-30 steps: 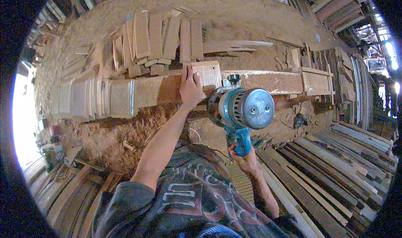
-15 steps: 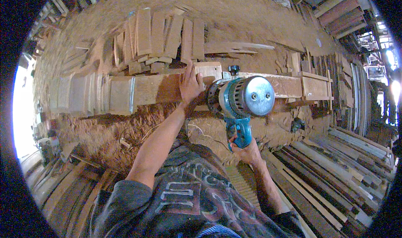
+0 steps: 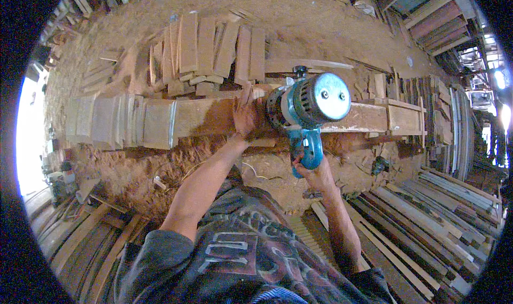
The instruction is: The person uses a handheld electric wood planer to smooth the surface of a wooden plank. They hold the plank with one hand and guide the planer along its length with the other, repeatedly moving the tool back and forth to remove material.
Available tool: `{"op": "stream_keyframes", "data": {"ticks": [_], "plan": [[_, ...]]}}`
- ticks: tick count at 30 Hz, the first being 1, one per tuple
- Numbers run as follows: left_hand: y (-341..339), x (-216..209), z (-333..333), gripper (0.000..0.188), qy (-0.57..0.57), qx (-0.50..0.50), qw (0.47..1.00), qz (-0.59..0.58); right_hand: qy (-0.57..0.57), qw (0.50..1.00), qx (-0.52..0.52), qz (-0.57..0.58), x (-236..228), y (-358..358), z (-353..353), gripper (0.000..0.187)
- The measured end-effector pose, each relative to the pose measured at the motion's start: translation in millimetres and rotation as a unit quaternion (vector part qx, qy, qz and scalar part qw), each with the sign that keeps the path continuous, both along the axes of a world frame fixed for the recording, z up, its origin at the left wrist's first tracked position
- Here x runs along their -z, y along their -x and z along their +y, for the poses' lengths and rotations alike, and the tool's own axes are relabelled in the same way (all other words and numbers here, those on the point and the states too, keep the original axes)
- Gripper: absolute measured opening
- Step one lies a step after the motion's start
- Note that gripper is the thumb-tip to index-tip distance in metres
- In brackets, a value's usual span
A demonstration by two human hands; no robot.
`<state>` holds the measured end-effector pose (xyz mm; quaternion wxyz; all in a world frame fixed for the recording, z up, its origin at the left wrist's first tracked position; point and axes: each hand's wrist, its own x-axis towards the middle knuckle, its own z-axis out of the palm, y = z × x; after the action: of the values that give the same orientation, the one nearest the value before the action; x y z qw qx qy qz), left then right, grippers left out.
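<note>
A teal handheld power router (image 3: 307, 103) with a silver round cap stands on the long wooden bench beam (image 3: 200, 114). My right hand (image 3: 316, 173) is closed around its looped rear handle. A black knob (image 3: 300, 71) sticks out at its far side. Left of the router, my left hand (image 3: 245, 114) lies on the wood with its fingers stretched toward the far edge. Part of a light wood piece (image 3: 258, 92) shows between that hand and the router. The cutting end is hidden under the tool's body.
Wood pieces stand in a row (image 3: 120, 119) on the beam's left end. A stack of short boards (image 3: 206, 45) lies beyond. Long planks (image 3: 422, 224) fill the lower right, with more planks (image 3: 101, 245) at lower left. A cord (image 3: 256, 170) crosses the dusty ground (image 3: 208, 154).
The router has swung slightly away from me, its handle and my right hand moving farther off. My left hand stays beside it, shifted a little to the right. The view has moved slightly.
</note>
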<state>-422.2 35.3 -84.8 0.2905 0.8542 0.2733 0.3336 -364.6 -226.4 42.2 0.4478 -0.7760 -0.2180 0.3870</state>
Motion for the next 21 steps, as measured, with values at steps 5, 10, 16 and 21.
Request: {"op": "stream_keyframes", "data": {"ticks": [5,10,16,21], "plan": [[30,-2,-22,0.058,-0.018,0.032,0.999,-0.032,0.014,0.996,-0.004,-0.092,-5,2,4,0.024],[29,-1,-34,0.056,-0.029,0.013,0.999,0.042,0.048,0.997,-0.005,-0.063,-10,1,5,0.019],[26,-2,-52,0.053,-0.02,-0.042,0.988,0.145,0.005,0.995,-0.024,-0.099,4,-7,6,0.016],[43,-12,-68,0.054,0.009,-0.034,0.984,0.174,-0.047,0.99,0.012,-0.133,27,-6,7,0.018]]}}
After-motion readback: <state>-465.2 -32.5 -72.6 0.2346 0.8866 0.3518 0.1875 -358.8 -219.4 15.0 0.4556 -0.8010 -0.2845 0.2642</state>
